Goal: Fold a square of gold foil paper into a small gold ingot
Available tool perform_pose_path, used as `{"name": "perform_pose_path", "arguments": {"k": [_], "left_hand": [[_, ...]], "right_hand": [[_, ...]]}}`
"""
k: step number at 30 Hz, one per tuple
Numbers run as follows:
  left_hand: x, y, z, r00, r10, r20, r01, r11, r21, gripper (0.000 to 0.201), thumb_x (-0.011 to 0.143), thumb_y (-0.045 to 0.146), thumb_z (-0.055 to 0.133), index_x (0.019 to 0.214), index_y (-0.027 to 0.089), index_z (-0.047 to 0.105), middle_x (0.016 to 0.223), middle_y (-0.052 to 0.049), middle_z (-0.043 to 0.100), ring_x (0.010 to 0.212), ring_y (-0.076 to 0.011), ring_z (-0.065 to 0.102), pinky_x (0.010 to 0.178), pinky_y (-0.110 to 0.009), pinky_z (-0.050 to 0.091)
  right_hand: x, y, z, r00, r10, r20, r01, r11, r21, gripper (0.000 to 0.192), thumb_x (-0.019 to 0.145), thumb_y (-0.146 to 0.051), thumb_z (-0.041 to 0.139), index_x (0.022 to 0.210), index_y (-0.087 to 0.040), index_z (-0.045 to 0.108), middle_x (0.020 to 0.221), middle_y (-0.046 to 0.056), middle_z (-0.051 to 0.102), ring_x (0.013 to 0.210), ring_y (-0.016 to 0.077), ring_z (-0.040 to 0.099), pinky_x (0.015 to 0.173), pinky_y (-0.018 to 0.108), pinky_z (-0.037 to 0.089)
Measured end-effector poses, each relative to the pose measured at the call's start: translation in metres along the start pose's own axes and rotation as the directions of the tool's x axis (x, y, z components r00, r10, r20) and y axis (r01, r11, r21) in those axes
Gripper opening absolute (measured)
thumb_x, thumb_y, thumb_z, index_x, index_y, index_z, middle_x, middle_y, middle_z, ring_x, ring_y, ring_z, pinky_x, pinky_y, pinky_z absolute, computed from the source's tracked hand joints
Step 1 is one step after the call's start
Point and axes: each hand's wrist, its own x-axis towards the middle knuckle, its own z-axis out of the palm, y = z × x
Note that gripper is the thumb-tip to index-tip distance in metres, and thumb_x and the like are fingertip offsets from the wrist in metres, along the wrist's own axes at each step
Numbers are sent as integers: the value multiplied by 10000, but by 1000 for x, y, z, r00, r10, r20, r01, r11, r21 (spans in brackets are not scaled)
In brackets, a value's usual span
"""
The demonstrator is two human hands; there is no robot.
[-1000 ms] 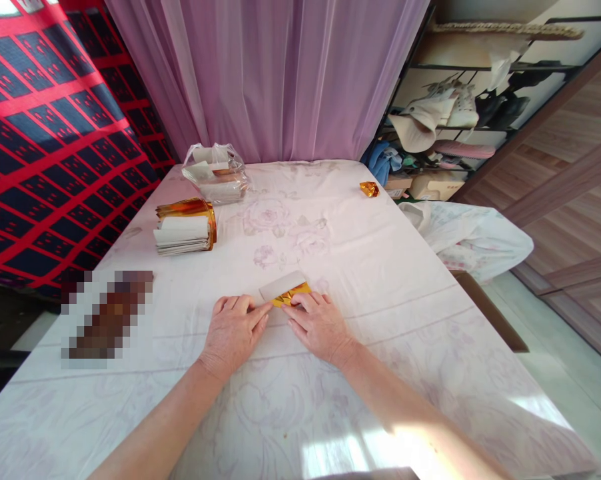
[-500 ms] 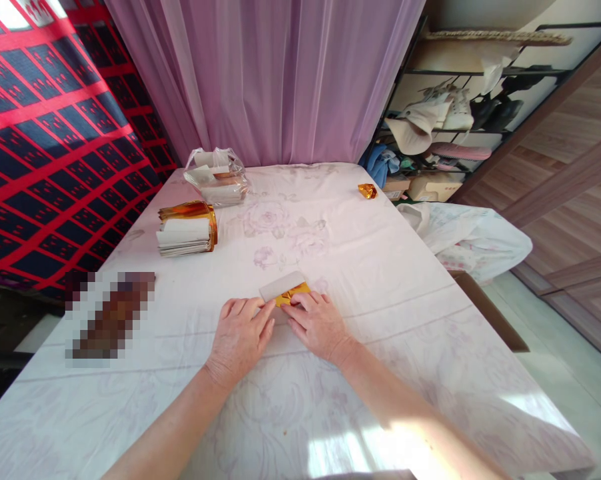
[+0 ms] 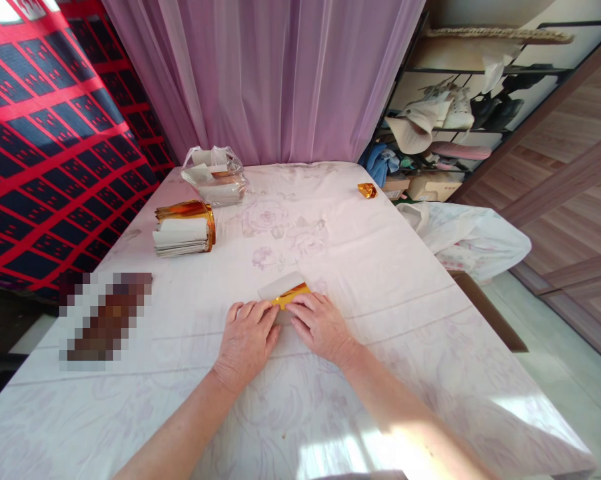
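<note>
A small sheet of gold foil paper [image 3: 294, 293] lies on the table in front of me, with its pale side showing in a strip along the far edge. My left hand [image 3: 247, 341] is at the sheet's near left corner, fingers bent and their tips pressed on it. On the near right side, my right hand [image 3: 324, 328] has its thumb and fingers closed on the edge. Both sets of fingertips almost meet at the near edge, and they hide part of the paper there.
At the back left are a stack of gold and white paper [image 3: 183, 230] and a clear plastic bag of paper [image 3: 215, 177]. A folded gold piece [image 3: 367, 191] sits at the far right. A blurred-out item [image 3: 108, 317] lies left. A shoe rack [image 3: 450, 100] stands beyond the table.
My left hand has shifted slightly right and nearer to me along the sheet's near edge. The gold part looks smoother now, and my right hand has barely moved.
</note>
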Motion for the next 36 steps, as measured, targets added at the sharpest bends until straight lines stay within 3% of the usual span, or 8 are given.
{"name": "perform_pose_path", "arguments": {"k": [6,10,18,24,30,36], "left_hand": [[0,1,1,1000,-15,5,15,1000,27,299,918,237,549,1200,229,647,1168,-69,679,1040,-248,603,984,-486,356],[-1,1,1,1000,-12,19,11,1000,26,306,934,262,542,1224,243,636,1192,-66,672,1077,-251,594,1025,-499,323],[1,-2,-1,999,-21,36,21,1000,12,295,926,318,571,1204,278,662,1199,-78,644,1102,-271,587,1065,-548,308],[7,-5,-1,998,-39,46,38,999,19,259,916,282,582,1162,272,661,1188,-73,647,1087,-269,598,1066,-562,298],[19,-10,-2,998,-49,36,47,998,52,198,916,267,606,1108,246,652,1065,-49,700,995,-249,623,1051,-551,295],[26,-17,-2,1000,22,4,-22,996,84,128,950,294,568,1020,257,668,948,-13,724,881,-212,626,1051,-529,291]], "right_hand": [[-1,7,-1,986,125,-110,-126,992,1,293,902,-153,524,1123,-231,699,1097,77,665,1001,227,580,855,384,461],[-3,14,-2,979,171,-114,-172,985,2,309,886,-144,528,1124,-237,701,1143,73,670,1040,236,578,857,396,460],[-5,19,-2,983,166,-77,-169,985,-32,346,880,-165,549,1195,-230,677,1211,87,648,1100,252,561,880,419,460],[-5,21,-1,978,169,-124,-162,985,60,370,863,-149,537,1189,-250,677,1159,75,680,1063,242,588,866,407,469],[-6,25,1,970,207,-127,-187,971,151,405,828,-117,546,1184,-259,673,1134,62,695,1050,235,606,888,411,477],[-6,26,2,971,207,-123,-183,966,185,425,818,-94,540,1187,-257,672,1125,64,693,1039,232,613,890,409,482]]}}
